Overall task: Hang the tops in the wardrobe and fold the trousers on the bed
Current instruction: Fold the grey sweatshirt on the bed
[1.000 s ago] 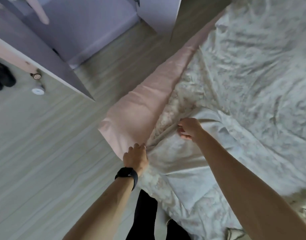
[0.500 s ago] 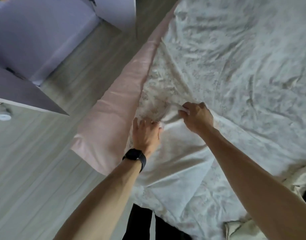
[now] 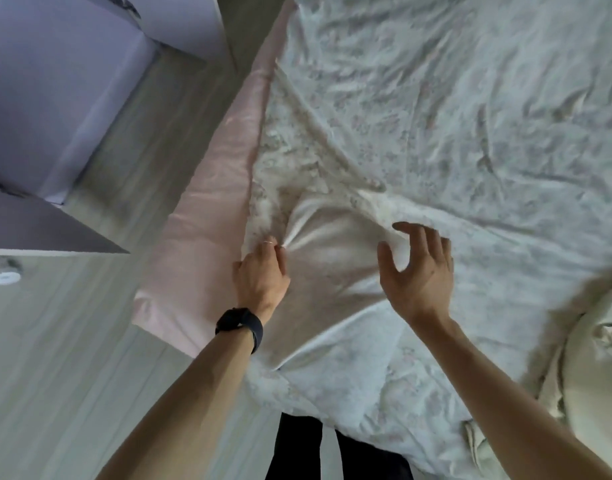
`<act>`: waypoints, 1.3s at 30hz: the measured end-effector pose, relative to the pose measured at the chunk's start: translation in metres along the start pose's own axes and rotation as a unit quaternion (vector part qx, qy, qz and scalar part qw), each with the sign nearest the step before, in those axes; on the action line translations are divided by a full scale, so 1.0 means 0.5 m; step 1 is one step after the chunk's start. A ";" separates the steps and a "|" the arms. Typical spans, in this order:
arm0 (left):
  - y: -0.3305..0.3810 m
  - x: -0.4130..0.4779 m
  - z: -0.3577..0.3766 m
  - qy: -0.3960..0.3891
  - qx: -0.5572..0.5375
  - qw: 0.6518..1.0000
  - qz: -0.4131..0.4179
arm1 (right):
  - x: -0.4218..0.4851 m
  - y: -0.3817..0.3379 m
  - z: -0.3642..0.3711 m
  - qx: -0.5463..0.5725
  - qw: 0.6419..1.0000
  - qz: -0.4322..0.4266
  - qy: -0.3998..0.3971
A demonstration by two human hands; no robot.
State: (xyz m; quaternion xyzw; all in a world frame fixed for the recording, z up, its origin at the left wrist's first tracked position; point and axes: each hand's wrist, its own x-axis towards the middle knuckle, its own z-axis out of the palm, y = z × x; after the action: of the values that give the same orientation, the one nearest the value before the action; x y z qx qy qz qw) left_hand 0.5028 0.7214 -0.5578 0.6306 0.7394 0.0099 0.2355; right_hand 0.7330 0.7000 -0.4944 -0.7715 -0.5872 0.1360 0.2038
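Observation:
A pale floral bedspread [image 3: 453,109] covers the bed, with a turned-back corner showing its plain cream underside [image 3: 332,258]. My left hand [image 3: 261,275], with a black watch on the wrist, pinches the bedspread fabric at the bed's left edge. My right hand [image 3: 417,268] hovers just above the folded-back corner with its fingers spread and nothing in it. A cream garment [image 3: 588,379] lies bunched at the right edge of the bed; I cannot tell whether it is a top or trousers.
A pink sheet [image 3: 200,216] covers the bed's side down to the wood-look floor [image 3: 55,358]. Lilac wardrobe panels [image 3: 48,81] stand at the upper left, with a small white round object [image 3: 4,278] on the floor nearby. My dark-trousered legs [image 3: 297,452] stand against the bed's foot.
My right hand has let go of the bedspread corner and opened, moving right. My left hand has stayed at the bed's edge, now pinching the fabric. The view has shifted further over the bed.

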 end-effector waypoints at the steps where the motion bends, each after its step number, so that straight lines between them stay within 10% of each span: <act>1: 0.012 -0.010 0.002 0.025 -0.007 0.999 0.019 | -0.046 0.031 -0.018 0.017 0.999 0.047 0.006; 8: 0.071 0.022 -0.014 0.022 0.033 0.998 0.041 | -0.226 0.087 -0.003 0.112 0.906 0.364 -0.184; 15: 0.052 0.130 -0.081 0.041 0.108 0.990 0.085 | -0.250 0.112 0.015 0.050 0.962 0.254 -0.083; 25: 0.028 -0.011 -0.047 -0.077 -0.098 0.992 -0.036 | -0.321 0.103 -0.012 0.066 0.910 0.353 -0.209; 39: -0.205 -0.255 -0.048 -0.162 -0.016 0.985 -0.053 | -0.444 0.008 -0.033 0.027 0.899 0.257 -0.354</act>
State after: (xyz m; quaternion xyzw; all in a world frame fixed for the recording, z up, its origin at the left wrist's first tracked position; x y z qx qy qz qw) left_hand 0.4109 0.5877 -0.5256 0.5803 0.7233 -0.0931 0.3625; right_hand 0.6833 0.4833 -0.4881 -0.7906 -0.3983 0.4635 -0.0391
